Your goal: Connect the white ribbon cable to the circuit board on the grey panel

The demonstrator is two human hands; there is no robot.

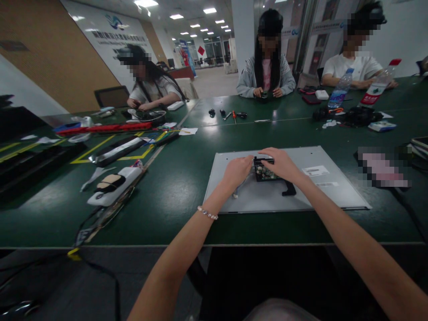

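A flat grey metal panel (334,189) lies on the green table (180,178) in front of me. On its middle sits a small circuit board in a black frame (265,173). My left hand (236,170) touches the board's left side, fingers curled against it. My right hand (281,163) lies over the board's top and right side, gripping it. A black flat piece (289,189) pokes out from under my right wrist. White stickers (315,170) sit on the panel to the right.
Three people sit across the table, each busy with small parts. Screwdrivers and black knobs (227,115) lie mid-table, bottles (339,92) at the right. On the left lie a white device (112,185), black trays (30,162) and a red bar (103,129).
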